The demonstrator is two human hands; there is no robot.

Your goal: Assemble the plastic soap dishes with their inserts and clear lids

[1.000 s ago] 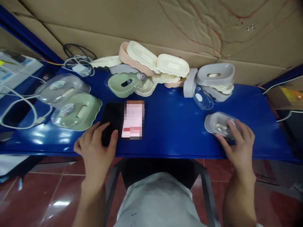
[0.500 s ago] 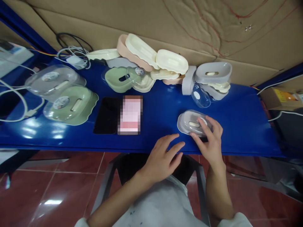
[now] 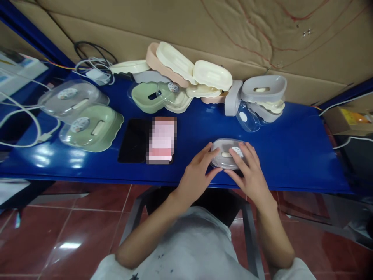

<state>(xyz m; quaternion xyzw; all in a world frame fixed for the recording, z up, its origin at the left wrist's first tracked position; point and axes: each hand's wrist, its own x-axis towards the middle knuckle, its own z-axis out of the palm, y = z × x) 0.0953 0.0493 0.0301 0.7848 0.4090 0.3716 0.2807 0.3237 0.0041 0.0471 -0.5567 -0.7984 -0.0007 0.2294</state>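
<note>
A grey soap dish (image 3: 223,146) with a clear lid and a round white sticker lies on the blue table (image 3: 192,140), close to its front edge. My left hand (image 3: 196,175) grips its left end, fingers on the lid and thumb at the near side. At the opposite end, my right hand (image 3: 250,173) holds the dish, fingertips over the sticker and thumb along the near rim. Parts of both ends are hidden under my fingers. A pale oval slot piece shows through the lid between my hands.
To the left sit a lidded green soap dish (image 3: 94,134) and a lidded grey one (image 3: 74,99). A phone (image 3: 161,140) lies beside a black flat panel (image 3: 132,140). Cream dishes (image 3: 212,76) and others pile up along the cardboard wall (image 3: 186,23). A loose clear lid (image 3: 247,116) rests at right.
My left hand has moved up and right onto the soap dish, closing on its left end. The dish and my right hand have shifted a little left.
</note>
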